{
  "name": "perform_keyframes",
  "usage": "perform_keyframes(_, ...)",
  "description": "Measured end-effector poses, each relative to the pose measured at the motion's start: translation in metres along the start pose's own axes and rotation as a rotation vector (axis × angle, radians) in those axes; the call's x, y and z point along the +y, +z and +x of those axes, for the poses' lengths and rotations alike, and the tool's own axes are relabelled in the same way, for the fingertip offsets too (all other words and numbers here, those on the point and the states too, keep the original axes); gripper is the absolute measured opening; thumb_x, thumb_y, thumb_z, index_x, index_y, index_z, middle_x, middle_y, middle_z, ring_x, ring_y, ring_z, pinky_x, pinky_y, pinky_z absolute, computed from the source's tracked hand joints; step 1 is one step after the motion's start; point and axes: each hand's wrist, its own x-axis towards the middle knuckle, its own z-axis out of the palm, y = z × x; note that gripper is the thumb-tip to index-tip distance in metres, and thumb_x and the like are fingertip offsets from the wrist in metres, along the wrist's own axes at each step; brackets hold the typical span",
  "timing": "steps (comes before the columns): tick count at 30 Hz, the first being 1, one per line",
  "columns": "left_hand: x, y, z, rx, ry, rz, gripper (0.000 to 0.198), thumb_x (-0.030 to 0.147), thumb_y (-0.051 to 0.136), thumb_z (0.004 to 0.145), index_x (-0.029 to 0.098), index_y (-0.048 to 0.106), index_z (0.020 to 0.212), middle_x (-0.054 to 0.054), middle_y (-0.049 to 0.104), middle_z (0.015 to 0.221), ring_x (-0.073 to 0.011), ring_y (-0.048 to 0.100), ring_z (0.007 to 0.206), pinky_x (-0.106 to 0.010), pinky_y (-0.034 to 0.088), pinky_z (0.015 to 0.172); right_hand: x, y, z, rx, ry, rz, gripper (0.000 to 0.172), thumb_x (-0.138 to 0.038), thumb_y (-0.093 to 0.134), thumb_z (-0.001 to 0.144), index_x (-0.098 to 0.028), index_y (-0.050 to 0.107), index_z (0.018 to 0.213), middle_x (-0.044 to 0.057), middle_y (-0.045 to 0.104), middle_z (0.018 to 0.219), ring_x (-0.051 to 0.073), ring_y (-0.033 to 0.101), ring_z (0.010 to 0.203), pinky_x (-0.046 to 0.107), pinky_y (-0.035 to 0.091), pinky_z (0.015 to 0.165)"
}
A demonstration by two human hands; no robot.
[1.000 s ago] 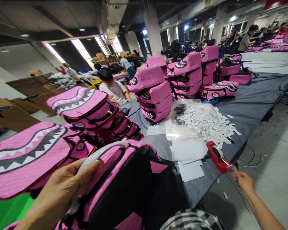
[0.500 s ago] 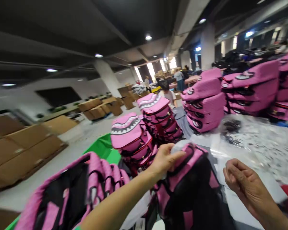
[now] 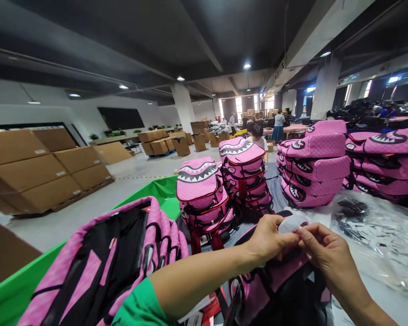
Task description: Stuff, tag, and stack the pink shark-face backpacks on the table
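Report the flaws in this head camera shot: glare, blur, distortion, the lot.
Head view: the far windows are blown out white; the wide lens bends the cardboard boxes at the left edge; the plastic bag shows glare; the left hand, right hand and clear piece between them look fairly sharp.

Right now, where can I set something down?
Grey table cover shows narrowly between the pink backpack stack and the next stack. Concrete floor lies between the green bin and cardboard cartons. Crowded: around your left hand and right hand, the backpack beneath them, and the bag of white tags.
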Motion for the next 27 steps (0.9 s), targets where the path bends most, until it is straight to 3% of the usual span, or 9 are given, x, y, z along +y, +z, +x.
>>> perform_keyframes(6, 0.002, -0.004, -0.003, -0.004, -0.04, 0.006, 0.035, 0.047, 0.077, 0.064, 0.018, 0.056, 0.065, 0.008, 0.047, 0.047, -0.0053, 0.038, 0.034, -0.018, 0.03, 0.031, 0.001, 0.002, 0.006, -0.038, 0.01, -0.048, 0.061, -0.069, 0.091, 0.047, -0.018, 0.064, 0.062, -0.002, 0.059, 0.05, 0.008, 0.046, 0.041, 0.02, 0.034, 0.04)
perform_keyframes(9, 0.003, -0.006, -0.002, 0.036, -0.075, 0.048, 0.048, 0.063, 0.073, 0.069, 0.02, 0.053, 0.063, 0.008, 0.044, 0.042, -0.0071, 0.039, 0.031, -0.018, 0.027, 0.031, 0.001, -0.001, 0.007, -0.078, 0.061, -0.072, 0.066, -0.075, 0.089, 0.043, -0.018, 0.061, 0.062, -0.003, 0.056, 0.046, 0.006, 0.041, 0.035, 0.019, 0.029, 0.034)
perform_keyframes(12, 0.0, -0.006, 0.002, 0.081, -0.093, 0.056, 0.058, 0.076, 0.055, 0.077, 0.023, 0.044, 0.055, 0.007, 0.038, 0.034, -0.0088, 0.036, 0.027, -0.02, 0.021, 0.029, 0.001, -0.01, 0.006, -0.184, 0.101, -0.134, 0.064, -0.074, 0.086, 0.053, -0.018, 0.067, 0.079, 0.002, 0.067, 0.06, 0.008, 0.049, 0.038, 0.018, 0.029, 0.031)
perform_keyframes(15, -0.002, -0.004, 0.006, 0.103, -0.096, 0.057, 0.055, 0.069, 0.054, 0.08, 0.023, 0.041, 0.053, 0.007, 0.037, 0.034, -0.0082, 0.035, 0.025, -0.019, 0.018, 0.029, 0.001, -0.018, 0.008, -0.29, 0.146, -0.164, 0.063, -0.07, 0.083, 0.063, -0.017, 0.069, 0.093, 0.003, 0.071, 0.065, 0.008, 0.052, 0.04, 0.017, 0.034, 0.033)
perform_keyframes(19, -0.002, -0.001, 0.007, 0.039, -0.11, 0.109, 0.047, 0.062, 0.052, 0.085, 0.021, 0.049, 0.061, 0.007, 0.04, 0.037, -0.0098, 0.038, 0.026, -0.019, 0.023, 0.029, -0.009, -0.014, 0.012, -0.34, 0.224, -0.25, 0.048, -0.062, 0.08, 0.063, -0.018, 0.063, 0.074, -0.001, 0.06, 0.046, 0.006, 0.044, 0.033, 0.016, 0.027, 0.032)
perform_keyframes(22, -0.002, -0.002, 0.006, 0.003, -0.034, 0.196, 0.05, 0.065, 0.049, 0.086, 0.02, 0.051, 0.063, 0.005, 0.043, 0.041, -0.0106, 0.044, 0.03, -0.019, 0.027, 0.032, -0.019, -0.003, 0.013, -0.328, 0.256, -0.302, 0.035, -0.05, 0.074, 0.069, -0.02, 0.056, 0.068, -0.004, 0.058, 0.041, 0.004, 0.039, 0.029, 0.014, 0.026, 0.03)
perform_keyframes(25, -0.004, -0.005, 0.006, 0.0, 0.015, 0.243, 0.057, 0.073, 0.049, 0.084, 0.02, 0.052, 0.064, 0.004, 0.046, 0.043, -0.0111, 0.047, 0.033, -0.019, 0.029, 0.033, -0.025, 0.008, 0.015, -0.298, 0.297, -0.38, 0.022, -0.036, 0.066, 0.08, -0.021, 0.054, 0.068, -0.005, 0.058, 0.04, 0.006, 0.042, 0.026, 0.014, 0.028, 0.028)
perform_keyframes(27, -0.005, -0.005, 0.006, 0.0, -0.013, 0.221, 0.058, 0.076, 0.049, 0.082, 0.02, 0.056, 0.069, 0.004, 0.047, 0.043, -0.012, 0.047, 0.032, -0.02, 0.03, 0.032, -0.026, 0.011, 0.017, -0.287, 0.333, -0.425, 0.023, -0.029, 0.065, 0.084, -0.021, 0.053, 0.065, -0.004, 0.06, 0.042, 0.007, 0.047, 0.028, 0.014, 0.031, 0.028)
